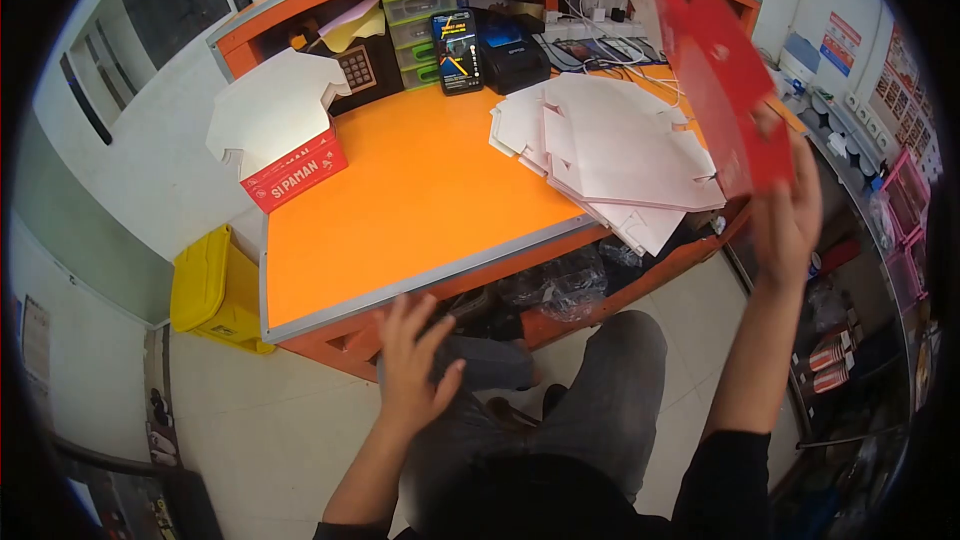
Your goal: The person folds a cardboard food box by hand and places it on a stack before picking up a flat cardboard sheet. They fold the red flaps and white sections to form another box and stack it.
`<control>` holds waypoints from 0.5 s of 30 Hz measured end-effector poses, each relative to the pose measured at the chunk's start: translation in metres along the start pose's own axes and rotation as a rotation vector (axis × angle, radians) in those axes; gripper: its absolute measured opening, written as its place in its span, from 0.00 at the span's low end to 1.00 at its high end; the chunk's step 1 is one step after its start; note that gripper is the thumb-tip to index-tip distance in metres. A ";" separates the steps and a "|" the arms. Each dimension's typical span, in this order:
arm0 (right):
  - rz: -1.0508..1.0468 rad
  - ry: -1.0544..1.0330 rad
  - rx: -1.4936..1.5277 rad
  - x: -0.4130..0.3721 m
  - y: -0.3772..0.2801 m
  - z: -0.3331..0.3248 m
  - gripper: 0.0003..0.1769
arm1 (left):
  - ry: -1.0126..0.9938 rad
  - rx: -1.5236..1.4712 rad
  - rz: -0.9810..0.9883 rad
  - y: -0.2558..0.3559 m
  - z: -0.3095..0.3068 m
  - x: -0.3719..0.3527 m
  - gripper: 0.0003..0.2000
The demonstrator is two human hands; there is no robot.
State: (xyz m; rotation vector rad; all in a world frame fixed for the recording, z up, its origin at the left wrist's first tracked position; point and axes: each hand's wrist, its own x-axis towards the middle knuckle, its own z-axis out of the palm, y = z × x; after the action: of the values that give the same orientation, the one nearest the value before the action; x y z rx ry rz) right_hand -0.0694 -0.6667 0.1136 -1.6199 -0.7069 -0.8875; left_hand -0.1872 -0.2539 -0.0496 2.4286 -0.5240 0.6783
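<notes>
My right hand (785,205) is raised at the right and grips a red cardboard sheet (715,70), which stands upright and is slightly blurred. My left hand (412,365) hovers in front of the orange table's (400,200) near edge, fingers spread, holding nothing. Flat white box sheets (620,145) lie stacked at the table's right, some past its front edge. At the left of the table sits a folded box with red sides (297,172) and its white lid (270,110) raised.
A phone (457,50) leans upright at the back, beside a black device (512,52) and green-fronted drawers (415,35). Cables (620,60) lie at the back right. A yellow bin (215,285) stands left of the table. Shelves hold plastic bags (570,285) below it.
</notes>
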 end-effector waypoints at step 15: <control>0.529 -1.014 0.848 -0.108 -0.127 -0.065 0.24 | -0.951 -0.798 -0.203 0.006 0.082 -0.058 0.25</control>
State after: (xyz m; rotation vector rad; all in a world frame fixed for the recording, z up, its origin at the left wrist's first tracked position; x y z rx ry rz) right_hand -0.2434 -0.7019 0.0973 -1.2602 -1.0551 0.6495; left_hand -0.2080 -0.2955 -0.1389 1.8348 -0.7022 -0.7194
